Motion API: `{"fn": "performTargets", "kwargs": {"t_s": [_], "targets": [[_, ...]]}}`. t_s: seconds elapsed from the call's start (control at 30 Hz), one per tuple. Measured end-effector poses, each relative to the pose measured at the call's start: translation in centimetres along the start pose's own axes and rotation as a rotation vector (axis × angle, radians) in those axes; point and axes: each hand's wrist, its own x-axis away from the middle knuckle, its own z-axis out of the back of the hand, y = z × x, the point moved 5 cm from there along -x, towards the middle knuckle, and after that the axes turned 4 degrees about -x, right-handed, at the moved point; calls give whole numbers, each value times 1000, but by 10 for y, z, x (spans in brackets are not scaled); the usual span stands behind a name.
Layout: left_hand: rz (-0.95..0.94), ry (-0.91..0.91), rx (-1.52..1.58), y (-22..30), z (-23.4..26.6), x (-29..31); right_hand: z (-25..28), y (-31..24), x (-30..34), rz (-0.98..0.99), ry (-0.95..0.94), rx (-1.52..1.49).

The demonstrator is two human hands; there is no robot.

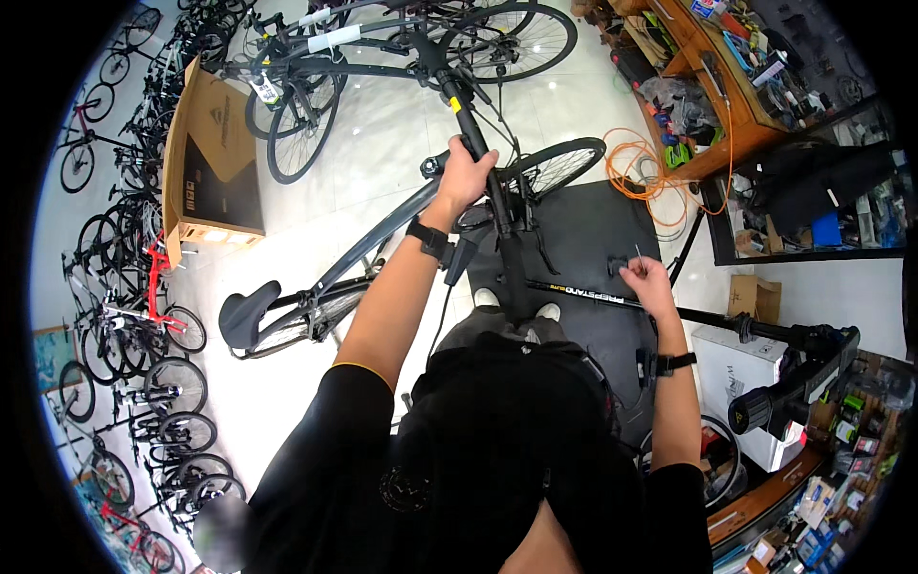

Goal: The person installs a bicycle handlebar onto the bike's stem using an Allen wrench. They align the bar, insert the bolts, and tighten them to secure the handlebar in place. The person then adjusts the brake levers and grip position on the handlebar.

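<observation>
In front of me stands a bicycle with a grey frame (368, 234) and a black saddle (251, 314) at the left. Its black handlebar (504, 212) runs lengthwise through the middle of the view, toward my body. My left hand (464, 176) is closed around the bar near its centre, beside the stem. Off to the right, above a dark mat, my right hand (650, 285) pinches a thin metal tool (639, 253), too small to name exactly. Below that hand passes the black tube of a repair stand (612, 299). Cables and the front wheel (564, 165) lie beyond the bar.
More bikes (335, 62) stand close at the far side. A large cardboard box (215, 153) sits at the left, before rows of bicycles. An orange hose (636, 172) lies coiled near a wooden workbench (717, 72) with tools. A white box (732, 383) stands at the right.
</observation>
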Motion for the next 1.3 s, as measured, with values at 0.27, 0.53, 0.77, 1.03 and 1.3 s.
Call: {"fn": "performTargets", "kwargs": {"t_s": [0.27,0.53,0.77,1.03,1.3], "targets": [[17,43,-82,25,1,17,-17,-104,-81,183,-43,153],[129,-27,105,29,3,20,-50,-223,-151,317,-247,369],[62,105,70,30,4,23,-93,-258,-203,458,-494,471],[277,46,338,47,1,44,-137,-254,-240,821,-904,391],[271,101,556,46,-7,37,-158,-250,-249,853,-1074,327]]}}
